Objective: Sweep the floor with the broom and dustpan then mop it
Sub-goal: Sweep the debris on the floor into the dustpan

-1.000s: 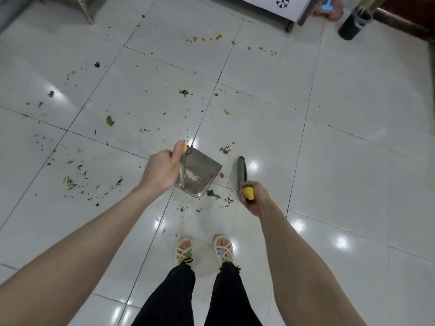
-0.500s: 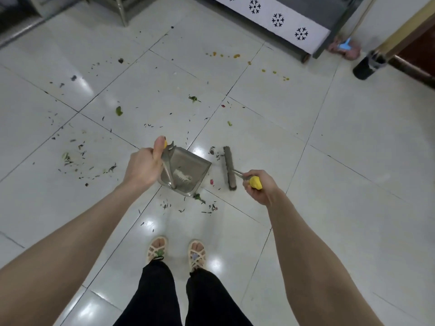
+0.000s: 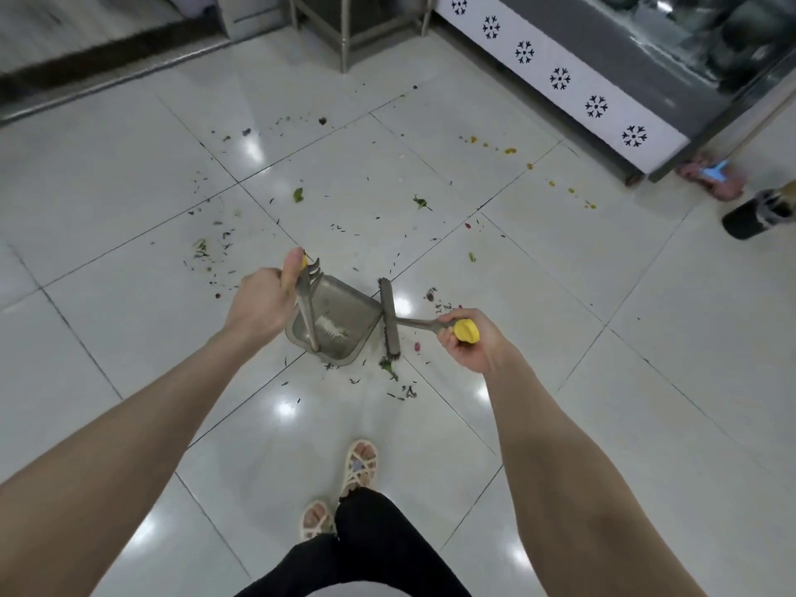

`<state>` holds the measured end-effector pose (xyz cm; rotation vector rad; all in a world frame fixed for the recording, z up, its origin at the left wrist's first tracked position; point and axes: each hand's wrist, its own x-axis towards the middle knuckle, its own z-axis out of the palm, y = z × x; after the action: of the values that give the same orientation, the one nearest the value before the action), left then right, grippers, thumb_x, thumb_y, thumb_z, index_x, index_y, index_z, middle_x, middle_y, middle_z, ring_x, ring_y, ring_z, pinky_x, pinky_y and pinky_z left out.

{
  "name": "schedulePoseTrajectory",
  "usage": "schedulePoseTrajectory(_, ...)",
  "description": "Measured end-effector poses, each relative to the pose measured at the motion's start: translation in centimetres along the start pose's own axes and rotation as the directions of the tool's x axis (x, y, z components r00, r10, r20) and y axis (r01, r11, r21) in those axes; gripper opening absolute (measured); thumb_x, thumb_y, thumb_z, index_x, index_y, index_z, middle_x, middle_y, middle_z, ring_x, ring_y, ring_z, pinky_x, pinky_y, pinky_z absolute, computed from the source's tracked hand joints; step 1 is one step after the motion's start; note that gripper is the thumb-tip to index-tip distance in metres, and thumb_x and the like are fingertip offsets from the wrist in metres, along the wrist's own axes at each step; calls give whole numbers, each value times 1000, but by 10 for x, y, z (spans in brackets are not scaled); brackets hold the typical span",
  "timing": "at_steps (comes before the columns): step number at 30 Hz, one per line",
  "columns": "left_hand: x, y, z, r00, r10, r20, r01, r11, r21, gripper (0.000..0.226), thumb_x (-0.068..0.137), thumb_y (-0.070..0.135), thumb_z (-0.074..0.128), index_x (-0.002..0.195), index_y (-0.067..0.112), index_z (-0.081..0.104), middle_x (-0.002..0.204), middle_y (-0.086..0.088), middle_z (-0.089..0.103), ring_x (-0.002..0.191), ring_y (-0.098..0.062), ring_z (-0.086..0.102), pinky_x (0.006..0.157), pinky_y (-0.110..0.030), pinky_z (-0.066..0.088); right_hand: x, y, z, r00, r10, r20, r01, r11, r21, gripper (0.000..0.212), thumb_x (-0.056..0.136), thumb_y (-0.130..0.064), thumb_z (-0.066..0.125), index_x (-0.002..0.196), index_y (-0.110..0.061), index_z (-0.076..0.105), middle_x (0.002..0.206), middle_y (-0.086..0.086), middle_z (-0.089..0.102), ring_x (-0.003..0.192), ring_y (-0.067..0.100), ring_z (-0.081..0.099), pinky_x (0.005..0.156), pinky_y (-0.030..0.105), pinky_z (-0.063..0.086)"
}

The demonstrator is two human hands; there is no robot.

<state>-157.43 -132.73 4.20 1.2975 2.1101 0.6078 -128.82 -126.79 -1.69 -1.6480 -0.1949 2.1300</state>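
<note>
My left hand (image 3: 262,301) grips the upright handle of a grey dustpan (image 3: 340,327) that rests on the white tiled floor (image 3: 603,338). My right hand (image 3: 469,340) is closed on the yellow-capped handle of a short broom, whose dark brush head (image 3: 390,318) lies against the dustpan's open right edge. A few pale scraps sit inside the pan. Dark specks and green leaf bits (image 3: 398,379) lie just below the brush. More debris (image 3: 211,252) is scattered to the left and beyond the pan, and yellow crumbs (image 3: 508,150) lie farther off.
A white cabinet panel (image 3: 560,79) with dark flower marks stands at the upper right. A pink mop head (image 3: 710,178) and a dark cylinder (image 3: 754,215) sit at the right edge. Metal stand legs (image 3: 344,32) rise at the top middle. My sandalled feet (image 3: 357,465) are below.
The brush head has swept left until it meets the dustpan's open edge. The view has tilted up and turned, showing more of the cabinet and metal stand.
</note>
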Motion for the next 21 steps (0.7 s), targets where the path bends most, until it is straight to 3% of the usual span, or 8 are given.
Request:
schedulePoseTrajectory(5,-35,-41,-33,996,-71,-53,71,997,6,85,95,61,19,80,-12,61,79,-24,59,75,-32,53,68,-34,38,-1,42,37,998,37,56,-36,999,-20,16,85,-2,54,79,-12,44,65,4,38,34,9,48,34,14,44)
schedulePoseTrajectory(9,-62,-73,-58,983,-156,-100,156,988,-3,86,94,64,19,82,-10,61,73,-17,56,75,-32,52,67,-35,38,-4,76,62,991,80,107,-79,997,-17,11,86,-2,52,81,-10,45,56,3,43,35,10,50,34,15,45)
schedulePoseTrajectory(13,-92,-103,-78,958,-240,-154,242,970,-9,83,93,65,18,73,-5,57,65,-13,52,72,-34,54,65,-35,38,-6,107,84,972,172,161,-168,985,-38,18,87,-3,48,101,-13,42,53,3,43,34,8,48,34,14,44)
schedulePoseTrajectory(15,-107,-116,-88,948,-273,-162,274,962,-20,85,93,65,18,76,-7,58,64,-13,51,70,-35,54,64,-35,40,-10,122,94,965,193,177,-186,981,-55,8,89,-4,47,92,-12,45,58,3,42,34,8,48,34,12,44)
schedulePoseTrajectory(17,-117,-123,-93,940,-299,-164,301,954,-16,86,93,65,17,81,-9,60,64,-14,50,70,-35,54,63,-36,41,-11,133,99,961,217,168,-208,975,-72,14,90,-6,47,79,-13,42,62,3,40,33,7,48,34,12,43)
schedulePoseTrajectory(21,-135,-141,-99,919,-350,-183,351,936,-29,86,93,65,17,80,-8,60,66,-15,51,73,-35,54,62,-36,42,-9,156,117,944,281,172,-265,958,-108,10,90,-7,47,82,-11,43,54,6,45,32,8,48,32,14,42)
